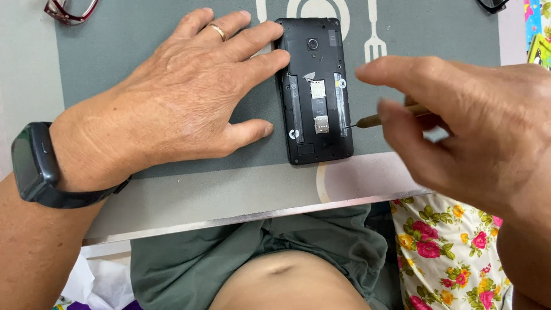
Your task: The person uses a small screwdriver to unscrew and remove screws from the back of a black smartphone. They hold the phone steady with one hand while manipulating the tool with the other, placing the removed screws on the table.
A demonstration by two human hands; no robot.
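Phone (314,92) with its back cover off lies flat on a grey-green placemat (143,34), its long side running near to far and its camera lens at the far end. Inside the black frame show two small metal card slots in the middle and long narrow strips down the left and right sides.

The left hand (178,97) lies palm down and spread wide on the placemat just left of the phone. Its index and middle fingertips touch the phone's far left edge, and the thumb points toward the near left side without quite reaching it. A gold ring (218,30) sits on one finger and a dark watch (35,166) wraps the wrist.

The right hand (465,120) hovers to the right of the phone, blurred, its fingers loosely curled around a thin screwdriver (381,117) with a brass-coloured shaft. The fine tip meets the phone's right edge, near the lower end of the right strip.

The placemat carries a white plate-and-fork drawing (374,40) at the far side and lies on a pale table (229,195) with a metal edge on the near side. At the far left corner lie red-framed glasses (69,10); a dark object (492,4) sits at the far right. Flowered cloth (447,258) shows below the table at the near right.
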